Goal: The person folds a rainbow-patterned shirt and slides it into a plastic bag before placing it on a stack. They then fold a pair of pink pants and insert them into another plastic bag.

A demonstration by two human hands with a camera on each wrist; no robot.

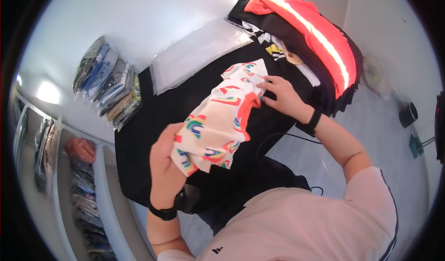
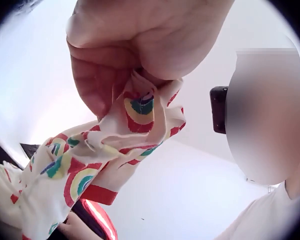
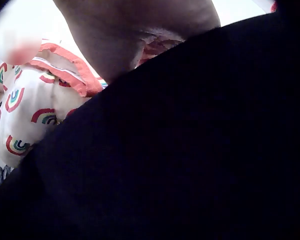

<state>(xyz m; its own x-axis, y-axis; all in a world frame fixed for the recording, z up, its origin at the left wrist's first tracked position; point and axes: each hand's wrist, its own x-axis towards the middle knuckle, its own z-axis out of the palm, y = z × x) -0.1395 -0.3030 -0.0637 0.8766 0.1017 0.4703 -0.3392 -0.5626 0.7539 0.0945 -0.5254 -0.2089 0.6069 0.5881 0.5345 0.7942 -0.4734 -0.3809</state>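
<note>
A cream shirt (image 1: 218, 110) printed with rainbows and trimmed in red is stretched between both hands over the black tabletop (image 1: 185, 96). At its near left end my left hand (image 1: 166, 168) grips the fabric; the left wrist view shows the cloth (image 2: 82, 182) bunched under the curled fingers. My right hand (image 1: 285, 96) pinches the far right edge between thumb and fingers. In the right wrist view, a dark surface fills most of the frame and hides the fingertips, while the shirt (image 3: 27, 105) with its red band hangs at the left.
Clear plastic bags (image 1: 194, 52) lie flat at the table's back. Bagged folded clothes (image 1: 109, 82) stand to the left. A pile of garments topped by an orange one with a reflective stripe (image 1: 320, 38) sits at the back right. Shelves (image 1: 106, 200) with packed clothes line the lower left.
</note>
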